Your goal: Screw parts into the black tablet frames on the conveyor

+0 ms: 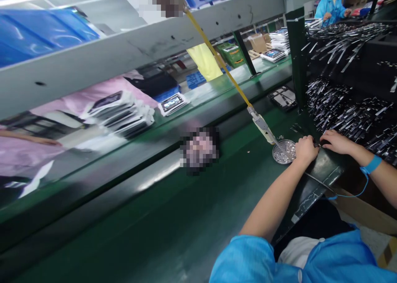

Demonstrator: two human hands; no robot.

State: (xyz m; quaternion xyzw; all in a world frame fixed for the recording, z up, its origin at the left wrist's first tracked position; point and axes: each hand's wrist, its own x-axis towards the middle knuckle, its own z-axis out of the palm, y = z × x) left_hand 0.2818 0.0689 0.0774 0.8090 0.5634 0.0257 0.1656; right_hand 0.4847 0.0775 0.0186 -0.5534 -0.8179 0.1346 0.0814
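Note:
My left hand (305, 149) is at the right side of the green bench, its fingers bent and closed beside a round metal dish (275, 155) of small shiny parts. Just to its right, my right hand (336, 142) has its fingers pinched together, a blue strap (371, 164) around its wrist. Between the two hands a small dark piece shows; its kind is too small to make out. A white electric screwdriver (262, 126) hangs from a yellow cord (220, 61), its tip reaching down over the dish near my left hand.
Many thin shiny strips (331, 105) lie in black holders at the right. A grey shelf beam (124, 47) crosses above the bench. Beyond stand stacked white-framed panels (120, 113). People in pink and blue clothing are farther off. A dark flat device (283, 97) lies near the post.

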